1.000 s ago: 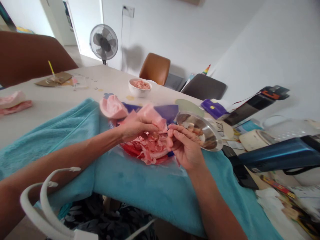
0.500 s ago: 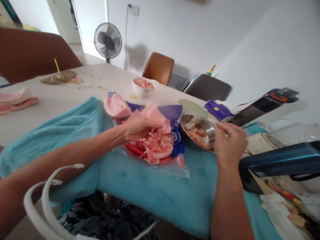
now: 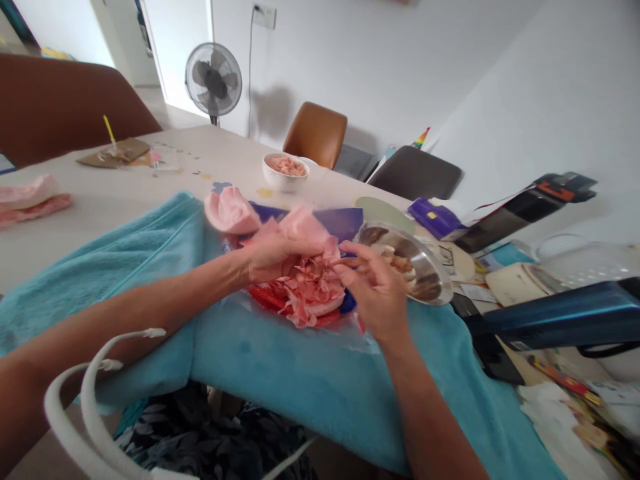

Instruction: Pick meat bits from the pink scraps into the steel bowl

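I'd go gently: left hand [image 3: 275, 259] grips ragged pink papery membrane [image 3: 310, 292]; right hand [image 3: 377, 290] half-curls alongside, can't tell if it's holding anything.

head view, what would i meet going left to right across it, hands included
Pink pieces at the left edge → yellow stick → fan → left hand → right hand → blue bottle.
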Tool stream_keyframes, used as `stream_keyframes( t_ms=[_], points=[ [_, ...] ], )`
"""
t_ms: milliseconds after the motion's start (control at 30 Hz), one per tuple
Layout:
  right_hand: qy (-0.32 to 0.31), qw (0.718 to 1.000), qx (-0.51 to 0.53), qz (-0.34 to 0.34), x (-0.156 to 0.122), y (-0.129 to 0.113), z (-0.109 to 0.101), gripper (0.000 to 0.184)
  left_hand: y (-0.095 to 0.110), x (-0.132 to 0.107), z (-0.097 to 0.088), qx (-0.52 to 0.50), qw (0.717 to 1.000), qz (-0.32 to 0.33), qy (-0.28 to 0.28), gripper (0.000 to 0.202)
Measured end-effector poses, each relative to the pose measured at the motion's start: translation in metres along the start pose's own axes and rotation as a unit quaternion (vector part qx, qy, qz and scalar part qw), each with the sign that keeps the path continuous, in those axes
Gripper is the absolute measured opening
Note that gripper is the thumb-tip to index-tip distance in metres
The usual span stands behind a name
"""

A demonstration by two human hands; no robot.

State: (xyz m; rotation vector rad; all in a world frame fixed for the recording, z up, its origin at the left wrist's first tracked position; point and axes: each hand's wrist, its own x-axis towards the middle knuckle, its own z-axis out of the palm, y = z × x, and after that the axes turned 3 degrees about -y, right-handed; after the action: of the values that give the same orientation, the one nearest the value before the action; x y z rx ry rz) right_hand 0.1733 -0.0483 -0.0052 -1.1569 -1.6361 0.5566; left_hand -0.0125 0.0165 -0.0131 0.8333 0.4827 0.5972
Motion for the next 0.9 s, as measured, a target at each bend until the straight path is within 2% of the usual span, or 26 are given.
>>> stream_keyframes(
  t_ms=[67, 133, 233, 400, 633, 767, 900],
  points=[
    [-0.023, 1.0, 0.014, -0.01, -0.005, -0.002, 0.012, 0.029, -0.002, 0.0, 0.0, 0.016, 1.0, 0.008, 0.0, 0.018],
    [0.0, 1.0, 0.014, -0.003, -0.007, -0.002, 0.019, 0.022, -0.004, -0.001, 0.0, 0.043, 0.999, 0.015, 0.005, 0.021],
    [0.04, 0.999, 0.011, 0.026, -0.006, -0.002, 0.019, 0.013, -0.006, -0.003, 0.002, 0.084, 0.996, 0.016, -0.003, 0.02],
    [0.061, 0.997, 0.02, 0.049, -0.001, -0.003, 0.013, 0.013, -0.005, -0.003, 0.002, 0.09, 0.995, 0.036, -0.032, 0.027],
    [0.029, 0.989, 0.084, 0.118, -0.001, 0.009, 0.011, 0.016, -0.003, -0.002, 0.001, 0.087, 0.995, 0.032, -0.043, 0.017],
    [-0.005, 0.966, 0.18, 0.187, -0.001, 0.009, 0.012, 0.017, -0.002, -0.003, 0.006, 0.086, 0.995, 0.042, -0.038, 0.012],
    [-0.011, 0.95, 0.222, 0.219, 0.001, 0.003, 0.013, 0.017, -0.004, -0.004, 0.009, 0.125, 0.989, 0.059, -0.049, 0.02]
  ],
)
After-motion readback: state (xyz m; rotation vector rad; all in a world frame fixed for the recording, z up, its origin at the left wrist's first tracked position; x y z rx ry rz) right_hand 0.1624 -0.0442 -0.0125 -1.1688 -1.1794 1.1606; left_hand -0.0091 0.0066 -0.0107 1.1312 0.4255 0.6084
